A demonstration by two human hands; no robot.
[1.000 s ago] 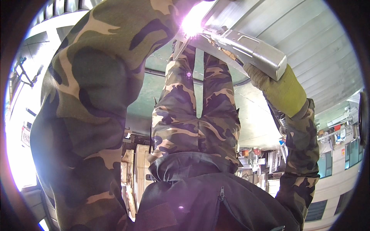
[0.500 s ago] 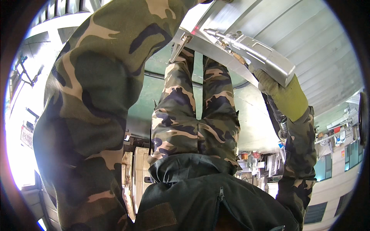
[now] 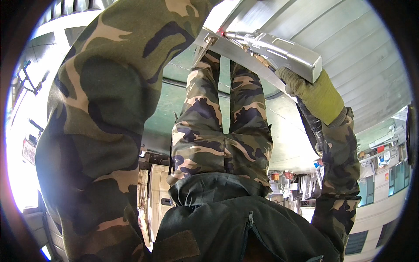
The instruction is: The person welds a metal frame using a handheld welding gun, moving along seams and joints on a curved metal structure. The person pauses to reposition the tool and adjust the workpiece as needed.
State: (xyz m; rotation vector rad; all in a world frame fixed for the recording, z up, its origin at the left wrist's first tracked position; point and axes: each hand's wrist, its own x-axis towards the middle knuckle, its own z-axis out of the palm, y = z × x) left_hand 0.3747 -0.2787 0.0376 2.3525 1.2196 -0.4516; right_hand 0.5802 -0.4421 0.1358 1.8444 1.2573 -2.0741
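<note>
My right hand [image 3: 315, 95], in a yellow-green work glove, is wrapped round the grip of a silver handheld laser welding gun [image 3: 286, 50]. The gun's nozzle points left, and a small red light spot shows at its tip. That tip lies at the edge of a large ribbed metal panel [image 3: 349, 48], touching or very close; I cannot tell which. A metal bracket [image 3: 210, 41] with a hole sits just left of the spot. My left arm [image 3: 118, 87], in a camouflage sleeve, reaches up past the top edge, where the hand is out of sight.
A black hose [image 3: 312, 124] hangs below my right hand. Under the panel, my legs stand on a green floor [image 3: 286, 139], with a dark cable [image 3: 172, 82] lying across it. Cluttered shelves or benches [image 3: 283, 185] stand in the background, with a windowed building wall at the right.
My right hand has moved the welding gun left and slightly up, bringing its nozzle to the red spot near the bracket. My left arm has shifted slightly left.
</note>
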